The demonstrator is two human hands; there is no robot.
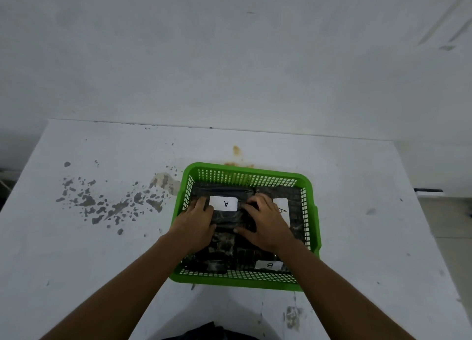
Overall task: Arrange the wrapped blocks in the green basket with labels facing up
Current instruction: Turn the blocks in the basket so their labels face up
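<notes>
A green perforated basket (310,186) sits on the white table and holds several dark wrapped blocks. One block (227,219) lies in the far left part with a white label "A" (223,203) facing up. My left hand (195,224) grips its left end and my right hand (265,222) grips its right end. A second block with an "A" label (282,207) lies at the far right, partly hidden by my right hand. At the near right a block shows a "B" label (269,265). A near-left block (212,260) shows no label.
The white table (102,250) has chipped grey patches (102,201) left of the basket and a brown stain (237,151) behind it. A white wall rises behind the table's far edge. A dark piece of cloth (204,333) shows at the bottom edge.
</notes>
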